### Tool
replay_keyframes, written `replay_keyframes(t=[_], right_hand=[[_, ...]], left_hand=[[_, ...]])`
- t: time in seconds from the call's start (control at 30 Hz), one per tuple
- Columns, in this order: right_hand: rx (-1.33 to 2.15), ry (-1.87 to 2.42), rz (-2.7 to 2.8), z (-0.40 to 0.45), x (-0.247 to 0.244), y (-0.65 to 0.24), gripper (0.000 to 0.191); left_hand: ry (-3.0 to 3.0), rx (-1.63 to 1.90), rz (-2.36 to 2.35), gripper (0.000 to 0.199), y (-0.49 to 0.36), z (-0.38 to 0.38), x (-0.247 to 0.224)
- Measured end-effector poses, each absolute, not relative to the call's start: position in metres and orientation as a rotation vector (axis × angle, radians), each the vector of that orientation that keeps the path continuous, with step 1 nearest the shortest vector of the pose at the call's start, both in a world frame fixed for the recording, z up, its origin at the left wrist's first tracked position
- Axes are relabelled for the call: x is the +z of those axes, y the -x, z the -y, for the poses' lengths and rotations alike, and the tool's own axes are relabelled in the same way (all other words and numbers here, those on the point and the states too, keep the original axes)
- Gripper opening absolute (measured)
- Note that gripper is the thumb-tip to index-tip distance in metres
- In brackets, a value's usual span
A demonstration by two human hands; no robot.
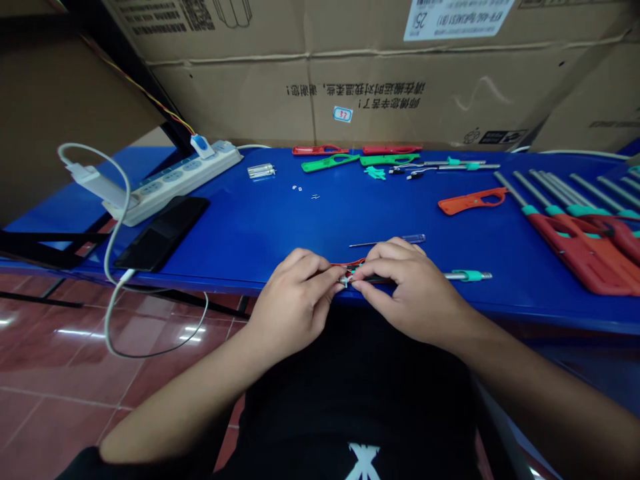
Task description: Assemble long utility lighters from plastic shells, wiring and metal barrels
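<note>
Both hands, left [293, 303] and right [413, 290], are curled narrowly around a red plastic lighter body [350, 265] at the lower middle of the frame. Its metal tube [457, 275] points right along the blue table's [280, 227] near edge. A small screwdriver [387, 241] lies just behind the hands.

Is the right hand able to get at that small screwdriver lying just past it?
Probably yes: the screwdriver lies just beyond the right hand, nothing between them, though it and the left hand grip a red part, so it must release first.
</note>
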State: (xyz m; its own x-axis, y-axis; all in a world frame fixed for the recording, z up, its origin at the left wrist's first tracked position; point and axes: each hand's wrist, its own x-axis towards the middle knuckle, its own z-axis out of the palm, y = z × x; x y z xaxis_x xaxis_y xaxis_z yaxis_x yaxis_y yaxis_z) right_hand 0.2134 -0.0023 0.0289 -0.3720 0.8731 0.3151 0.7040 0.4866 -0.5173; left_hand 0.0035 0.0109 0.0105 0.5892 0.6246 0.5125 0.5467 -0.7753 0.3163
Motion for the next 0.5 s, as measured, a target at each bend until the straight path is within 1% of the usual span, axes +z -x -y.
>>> replay_keyframes(t=[0.17,0.4,0.5], right_hand=[[0.314,1.355,2.178,0.004,0.035,-0.224,0.008],[0.259,1.445,2.243,0.012,0.029,-0.277,0.025],[0.275,1.428,2.255,0.013,0.024,-0.295,0.026]], left_hand=[[-2.654,0.944,-1.014,0.028,0.0,-0.011,0.009],[-2.585,0.96,-1.083,0.028,0.002,-0.01,0.011],[-2.536,0.945,-1.104,0.024,0.002,-0.011,0.014]])
